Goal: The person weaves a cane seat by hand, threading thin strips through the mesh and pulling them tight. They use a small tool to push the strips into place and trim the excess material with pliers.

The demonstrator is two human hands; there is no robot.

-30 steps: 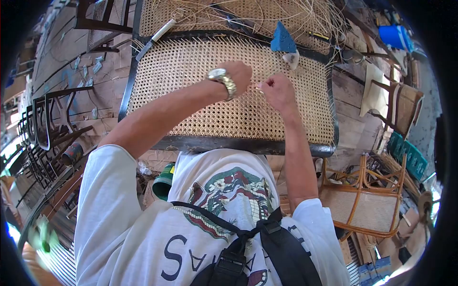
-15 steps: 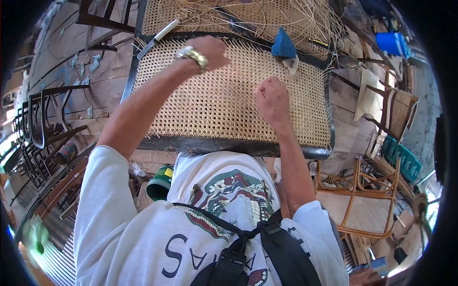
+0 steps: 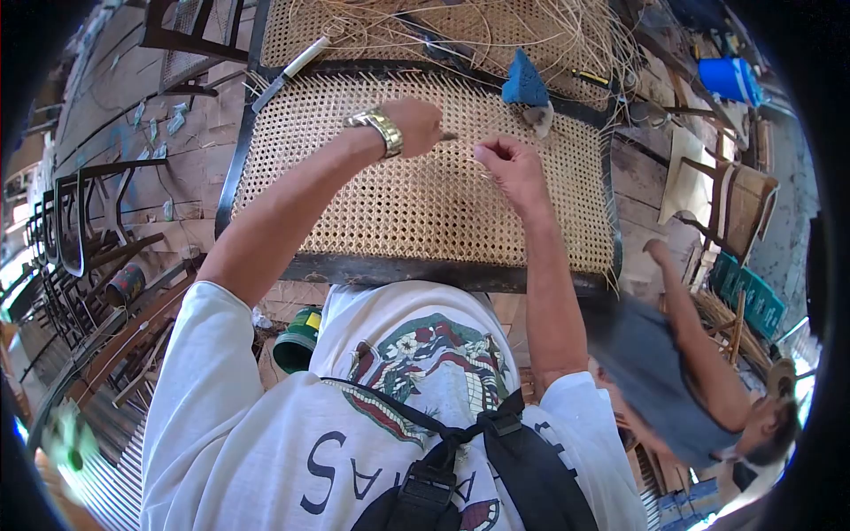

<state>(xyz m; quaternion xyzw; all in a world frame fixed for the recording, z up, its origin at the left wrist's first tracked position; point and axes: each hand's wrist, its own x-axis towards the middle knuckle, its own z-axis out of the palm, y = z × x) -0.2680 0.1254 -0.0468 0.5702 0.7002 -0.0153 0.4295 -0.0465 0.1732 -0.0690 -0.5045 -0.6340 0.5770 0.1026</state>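
My left hand (image 3: 412, 126), with a gold-coloured watch on its wrist, is closed above the woven cane panel (image 3: 390, 212). A small dark pointed tool (image 3: 449, 136) sticks out of it toward the right; most of the tool is hidden in the fist. My right hand (image 3: 518, 173) is a short way to the right, thumb and forefinger pinched together over the weave. What it pinches, if anything, is too fine to see. The panel sits in a dark wooden frame (image 3: 398, 273) against my lap, with cane ends sticking up along its far edge.
A white-handled knife (image 3: 305, 60) lies at the far left of the frame. Beyond the weave are a blue wedge-shaped block (image 3: 525, 81) and loose cane strands (image 3: 567, 31). Another person (image 3: 682, 372) bends close on my right. A green can (image 3: 297, 341) stands by my left leg.
My left hand has moved right and slightly down, and the dark tool tip now shows. My right hand has turned from a fist to a pinch. Another person has come in at the right.
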